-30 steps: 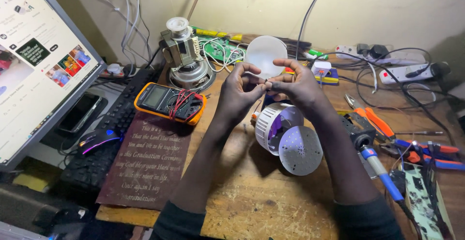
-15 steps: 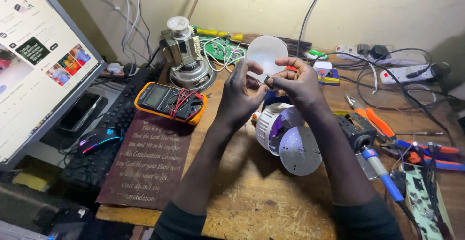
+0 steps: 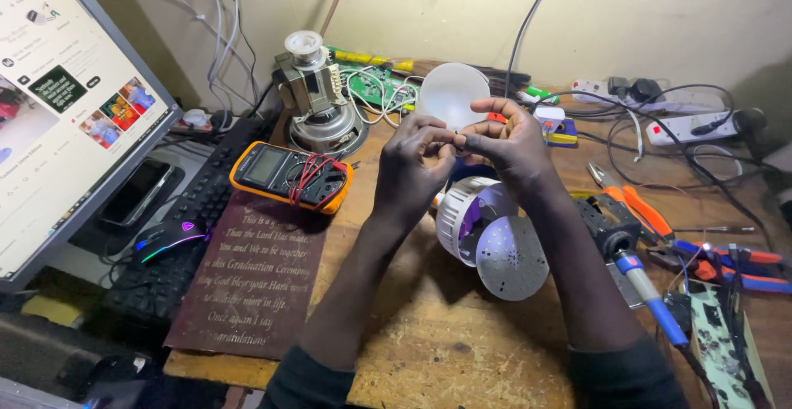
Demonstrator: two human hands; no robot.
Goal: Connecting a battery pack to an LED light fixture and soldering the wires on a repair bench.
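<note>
1. A wooden bench crowded with repair gear carries a computer monitor at the left edge, a keyboard and a glowing mouse.
2. Mid-bench lie a dark engraved plaque, an orange multimeter wrapped in its red leads, and a small electric motor.
3. An opened LED bulb housing and its round LED board rest just below the hands; the white dome diffuser stands behind them.
4. The left hand and right hand meet fingertip to fingertip above the housing, pinching something too small to identify, probably a wire or tiny part.
5. The step appears to be fine fingertip work on the bulb's parts; any next move would call for a steady, delicate grip.
</note>
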